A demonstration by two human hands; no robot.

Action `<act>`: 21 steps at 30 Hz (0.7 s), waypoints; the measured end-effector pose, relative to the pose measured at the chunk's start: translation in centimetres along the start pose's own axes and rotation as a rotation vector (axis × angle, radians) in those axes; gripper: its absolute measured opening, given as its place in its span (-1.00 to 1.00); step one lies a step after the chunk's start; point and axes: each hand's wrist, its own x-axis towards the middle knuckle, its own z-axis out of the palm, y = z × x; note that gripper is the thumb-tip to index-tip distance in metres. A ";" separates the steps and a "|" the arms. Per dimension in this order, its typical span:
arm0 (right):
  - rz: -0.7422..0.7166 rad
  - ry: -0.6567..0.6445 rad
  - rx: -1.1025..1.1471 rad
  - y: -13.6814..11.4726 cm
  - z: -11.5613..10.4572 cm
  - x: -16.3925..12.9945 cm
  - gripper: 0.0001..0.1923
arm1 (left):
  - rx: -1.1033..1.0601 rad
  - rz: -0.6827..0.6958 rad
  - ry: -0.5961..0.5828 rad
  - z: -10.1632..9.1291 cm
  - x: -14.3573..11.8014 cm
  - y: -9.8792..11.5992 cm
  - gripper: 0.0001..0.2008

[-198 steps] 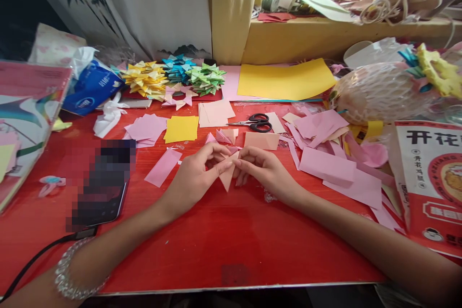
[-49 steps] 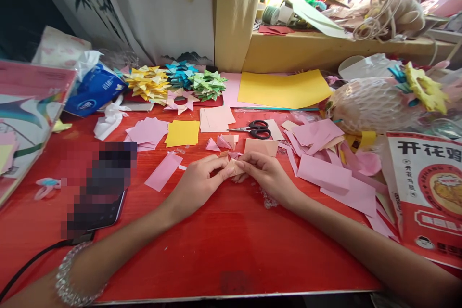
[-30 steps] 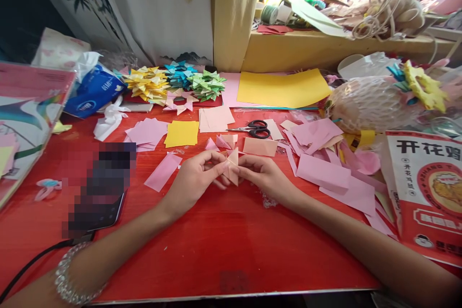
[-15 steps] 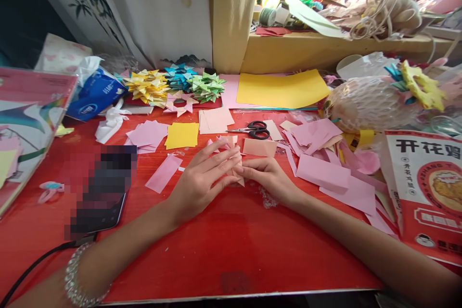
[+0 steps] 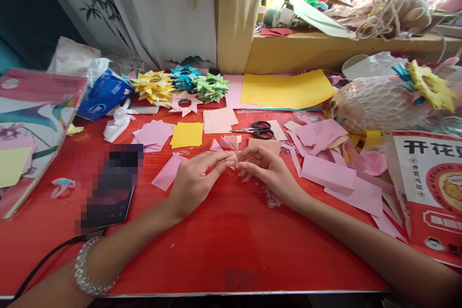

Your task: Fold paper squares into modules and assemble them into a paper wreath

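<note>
A small folded piece of peach paper [image 5: 234,161] is pinched between the thumb and fingers of my left hand [image 5: 193,173], above the red table. Beside its right edge, my right hand [image 5: 270,171] has curved, parted fingers; their tips are close to the paper, and I cannot tell if they touch it. Just beyond the hands lie small folded pink pieces [image 5: 227,142] and a flat peach paper rectangle [image 5: 265,145]. Black-handled scissors [image 5: 262,130] rest behind these, near a stack of peach squares [image 5: 219,120] and yellow squares [image 5: 186,135].
Pink paper sheets [image 5: 327,172] pile up on the right beside a red-and-white food packet [image 5: 429,192]. To the left are a phone [image 5: 111,192] with a cable and a pink book [image 5: 43,106]. Folded yellow paper stars [image 5: 153,87] and a blue tissue pack [image 5: 104,94] stand behind.
The small folded paper has turned and sits lower in my left fingers. My right fingers have parted from their pinch. The whole view has shifted slightly.
</note>
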 end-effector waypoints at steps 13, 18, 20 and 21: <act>-0.139 -0.179 -0.589 -0.3 0.3 -0.3 -0.71 | -0.185 -0.256 -0.166 0.2 0.2 0.6 -0.79; -0.100 -0.223 -0.532 -0.5 0.1 -0.3 -0.68 | -0.214 -0.292 -0.198 0.2 0.4 0.3 -0.77; -0.076 -0.227 -0.517 -0.5 0.1 -0.3 -0.68 | -0.204 -0.281 -0.216 0.2 0.5 0.2 -0.76; -0.074 -0.226 -0.518 -0.6 0.1 -0.3 -0.68 | -0.198 -0.267 -0.226 0.2 0.5 0.2 -0.75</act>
